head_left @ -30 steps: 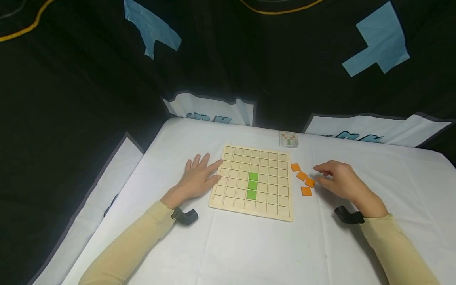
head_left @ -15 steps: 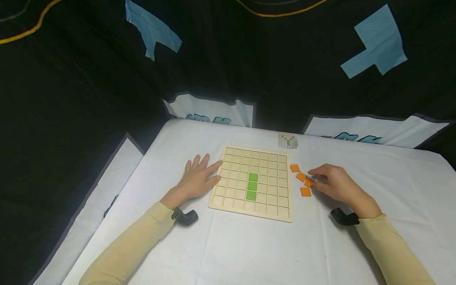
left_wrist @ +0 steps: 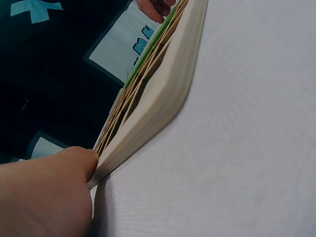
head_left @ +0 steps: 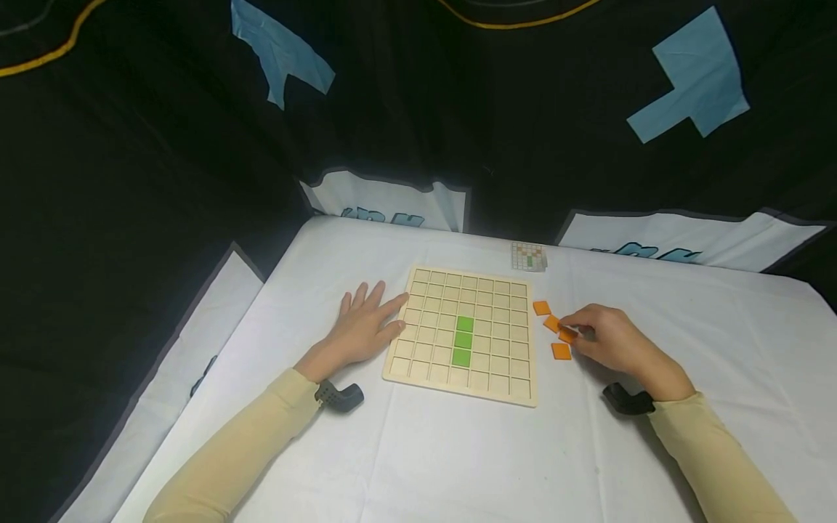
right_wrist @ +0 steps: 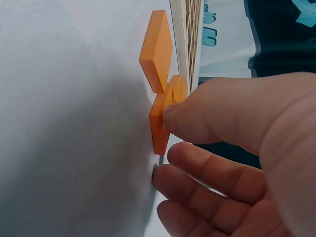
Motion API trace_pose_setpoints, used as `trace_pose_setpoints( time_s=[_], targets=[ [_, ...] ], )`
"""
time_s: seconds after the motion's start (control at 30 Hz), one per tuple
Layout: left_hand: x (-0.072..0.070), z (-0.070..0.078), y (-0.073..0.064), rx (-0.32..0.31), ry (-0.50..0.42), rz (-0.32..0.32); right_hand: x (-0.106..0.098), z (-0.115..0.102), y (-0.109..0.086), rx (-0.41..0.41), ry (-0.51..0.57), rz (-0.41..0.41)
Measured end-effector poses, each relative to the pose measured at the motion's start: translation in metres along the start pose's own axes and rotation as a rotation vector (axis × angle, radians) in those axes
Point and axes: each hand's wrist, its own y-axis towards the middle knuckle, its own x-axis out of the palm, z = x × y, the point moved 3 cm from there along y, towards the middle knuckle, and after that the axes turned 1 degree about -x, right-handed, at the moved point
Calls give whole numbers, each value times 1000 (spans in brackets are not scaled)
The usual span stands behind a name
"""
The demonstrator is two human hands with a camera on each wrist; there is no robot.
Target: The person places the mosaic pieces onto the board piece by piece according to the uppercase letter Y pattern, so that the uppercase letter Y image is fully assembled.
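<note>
A wooden grid board [head_left: 500, 383] lies flat on the white table with a column of green square tiles [head_left: 463, 340] in its cells. My left hand [head_left: 356, 330] lies spread at the board's left edge, thumb and index finger touching the rim; the left wrist view shows the thumb [left_wrist: 74, 165] on it. Beside the board's right edge lie several loose orange square tiles [head_left: 561, 351]. My right hand [head_left: 611, 335] has thumb and index finger at one orange tile [right_wrist: 159, 121] in this group. The thumb [right_wrist: 197, 111] presses it in the right wrist view; the index fingertip is hidden there.
A small card [head_left: 528, 256] printed with a coloured grid lies behind the board. A black curtain [head_left: 418, 116] with blue tape hangs past the table's far edge. White tablecloth [head_left: 458, 465] shows in front of the board.
My right hand has moved left and slightly nearer, onto one of the orange tiles, its thumb and index finger now at it. The left hand and board have stayed put.
</note>
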Motion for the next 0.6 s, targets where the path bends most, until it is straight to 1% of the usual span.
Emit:
trace_pose_setpoints(
  time_s=[0.3,0.6],
  targets=[
    [-1,0,0,1,0,4,2,-1,1,0,-5,-7],
    [0,0,0,-3,2,-5,3,-3,0,-26,-1,18]
  ],
)
